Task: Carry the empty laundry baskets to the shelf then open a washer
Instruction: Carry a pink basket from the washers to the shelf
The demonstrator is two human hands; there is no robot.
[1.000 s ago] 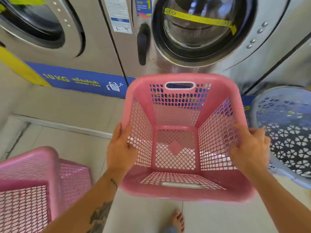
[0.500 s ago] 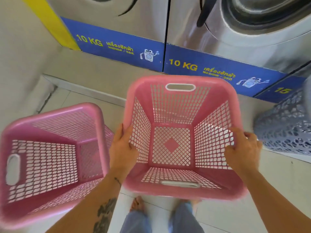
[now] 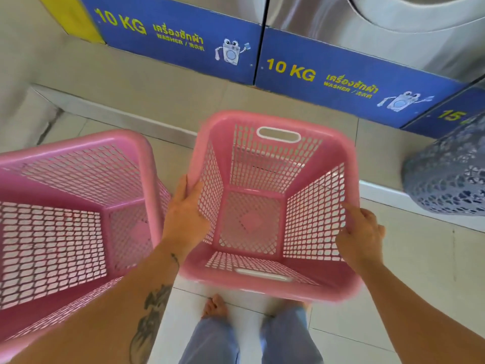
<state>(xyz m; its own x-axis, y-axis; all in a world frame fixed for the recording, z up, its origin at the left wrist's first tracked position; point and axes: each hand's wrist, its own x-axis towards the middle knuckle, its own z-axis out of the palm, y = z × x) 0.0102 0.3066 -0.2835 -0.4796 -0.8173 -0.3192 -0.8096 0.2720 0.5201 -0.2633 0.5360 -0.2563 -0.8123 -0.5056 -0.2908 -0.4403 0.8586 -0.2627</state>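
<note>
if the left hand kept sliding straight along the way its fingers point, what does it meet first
Probably just more of the held pink plastic mesh laundry basket: the left hand points up its left rim. Beyond that, likely the blue 10 KG washer panel, though depth is unclear.

A self-service laundrette: steel washers [image 3: 328, 24] in a row carry blue "10 KG WASHER" labels [image 3: 341, 82], with plastic laundry baskets [image 3: 338, 153] on the tiled floor [image 3: 420, 271].
</note>
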